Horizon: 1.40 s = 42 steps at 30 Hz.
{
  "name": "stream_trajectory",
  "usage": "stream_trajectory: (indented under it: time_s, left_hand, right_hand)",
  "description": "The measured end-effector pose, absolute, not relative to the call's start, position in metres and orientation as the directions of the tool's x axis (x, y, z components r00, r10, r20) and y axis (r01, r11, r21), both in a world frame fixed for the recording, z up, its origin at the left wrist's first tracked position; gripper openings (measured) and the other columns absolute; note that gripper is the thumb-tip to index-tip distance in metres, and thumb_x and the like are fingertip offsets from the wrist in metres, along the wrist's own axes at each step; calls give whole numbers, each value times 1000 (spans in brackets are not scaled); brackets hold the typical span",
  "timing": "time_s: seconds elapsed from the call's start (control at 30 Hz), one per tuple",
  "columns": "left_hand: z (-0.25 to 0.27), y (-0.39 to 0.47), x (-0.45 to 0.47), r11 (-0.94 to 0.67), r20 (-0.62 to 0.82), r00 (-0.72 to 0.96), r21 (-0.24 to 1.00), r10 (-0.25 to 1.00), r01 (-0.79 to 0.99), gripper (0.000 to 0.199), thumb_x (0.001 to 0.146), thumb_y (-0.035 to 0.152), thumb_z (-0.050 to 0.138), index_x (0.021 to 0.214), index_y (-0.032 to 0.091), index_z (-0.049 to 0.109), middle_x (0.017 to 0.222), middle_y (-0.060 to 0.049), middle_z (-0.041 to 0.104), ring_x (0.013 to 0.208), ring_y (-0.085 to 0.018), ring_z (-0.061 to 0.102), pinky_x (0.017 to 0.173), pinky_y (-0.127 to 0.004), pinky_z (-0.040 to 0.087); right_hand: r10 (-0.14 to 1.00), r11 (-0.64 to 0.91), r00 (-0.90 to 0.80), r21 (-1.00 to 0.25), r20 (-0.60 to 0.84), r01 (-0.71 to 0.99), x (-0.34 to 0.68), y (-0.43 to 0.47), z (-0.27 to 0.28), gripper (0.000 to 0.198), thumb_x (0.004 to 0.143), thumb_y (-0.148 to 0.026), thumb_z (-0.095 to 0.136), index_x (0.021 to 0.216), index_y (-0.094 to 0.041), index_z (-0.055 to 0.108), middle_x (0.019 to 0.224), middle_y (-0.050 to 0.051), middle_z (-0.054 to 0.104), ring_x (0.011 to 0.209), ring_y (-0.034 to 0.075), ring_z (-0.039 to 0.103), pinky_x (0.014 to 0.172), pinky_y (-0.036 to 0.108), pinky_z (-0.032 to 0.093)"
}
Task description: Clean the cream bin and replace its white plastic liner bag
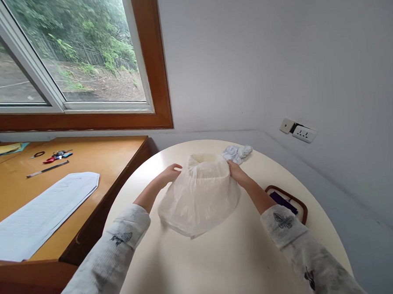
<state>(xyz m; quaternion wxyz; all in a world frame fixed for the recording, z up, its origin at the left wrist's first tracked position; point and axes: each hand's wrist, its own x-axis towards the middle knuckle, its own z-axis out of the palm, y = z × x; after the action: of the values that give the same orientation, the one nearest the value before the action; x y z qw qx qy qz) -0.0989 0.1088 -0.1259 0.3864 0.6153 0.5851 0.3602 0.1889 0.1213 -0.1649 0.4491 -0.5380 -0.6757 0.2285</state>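
Note:
A thin, translucent white plastic bag (199,204) stands in the middle of the round table, its mouth gathered at the top and its skirt flaring out below. A rounded rim shows through the film near the top; what lies under the bag is hidden. At its left side, my left hand (170,174) holds the bag's upper edge, with some fingers out of sight behind the film. My right hand (238,172) grips the opposite side near the rim, its fingertips partly hidden. Just behind my right hand lies a crumpled white-and-blue cloth or bag (238,153).
On the round cream table (203,269), a brown-rimmed tray (304,211) with a dark purple item sits by my right forearm. The wooden desk (118,155) at left bears papers (48,214), a pen (48,169) and keys (57,156). A wall with sockets (304,133) rises behind.

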Motion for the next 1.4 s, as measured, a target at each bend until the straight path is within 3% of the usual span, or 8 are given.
stream_trajectory:
  time_s: [0.13, 0.23, 0.3, 0.5, 0.83, 1.13, 1.27, 1.4]
  left_hand:
    - [-84, 77, -95, -204, 200, 59, 853, 978, 480, 40, 75, 44, 53, 108, 22, 55, 122, -9, 51, 113, -21, 47, 88, -31, 40]
    - [-61, 42, -84, -514, 420, 306, 605, 855, 608, 41, 75, 47, 56, 110, 26, 52, 124, -7, 46, 115, -24, 42, 93, -39, 36]
    - [-59, 21, -78, -495, 450, 270, 516, 851, 699, 45, 70, 51, 60, 103, 23, 48, 111, -8, 50, 104, -25, 47, 84, -40, 41]
    - [-94, 0, -68, -213, 204, 105, 636, 973, 742, 44, 68, 54, 59, 84, 22, 33, 73, 2, 45, 54, -12, 42, 45, -24, 33]
    - [-138, -6, -52, -308, 155, 273, 619, 950, 722, 12, 77, 27, 38, 66, 21, 39, 66, 1, 47, 61, -16, 44, 55, -27, 34]
    - [-127, -3, -90, -302, -47, 400, 577, 915, 759, 12, 64, 31, 59, 69, 21, 54, 75, -2, 59, 61, -18, 53, 51, -26, 38]
    - [-94, -4, -90, -359, 186, 310, 575, 932, 735, 20, 77, 41, 51, 77, 21, 54, 80, -4, 59, 69, -18, 55, 60, -30, 44]
    - [-67, 3, -66, -576, 487, 378, 363, 787, 732, 30, 78, 42, 54, 101, 23, 54, 108, -7, 58, 100, -23, 53, 89, -40, 39]
  right_hand:
    - [918, 277, 138, -852, 371, 444, 193, 104, -147, 41, 78, -47, 47, 105, -16, 51, 90, 9, 61, 78, 19, 59, 66, 31, 47]
    - [915, 299, 139, -867, 380, 399, 196, 77, -129, 36, 80, -51, 44, 90, -17, 53, 80, 6, 60, 73, 16, 56, 65, 28, 44]
    - [942, 303, 14, -871, 334, 387, 197, 56, -120, 35, 80, -52, 45, 72, -18, 52, 62, 1, 55, 58, 13, 51, 57, 26, 41]
    - [959, 259, -218, -872, 181, 415, 184, 15, -128, 30, 73, -48, 58, 69, -19, 54, 59, -2, 51, 54, 12, 45, 51, 23, 36]
    - [951, 305, -200, -815, 235, 494, 174, 17, -158, 32, 79, -43, 48, 58, -20, 40, 56, -4, 44, 54, 11, 41, 53, 24, 34]
    - [952, 300, -250, -716, 178, 631, 204, 16, -151, 17, 69, -35, 60, 63, -20, 54, 63, -2, 56, 60, 14, 51, 57, 25, 39]
    - [943, 331, -214, -651, 255, 684, 216, 16, -129, 11, 71, -25, 53, 78, -21, 60, 74, 1, 61, 67, 16, 56, 63, 28, 43]
    - [782, 539, -178, -505, 597, 674, 198, 19, -102, 22, 76, -14, 38, 80, -20, 59, 89, 6, 63, 88, 19, 57, 81, 35, 42]
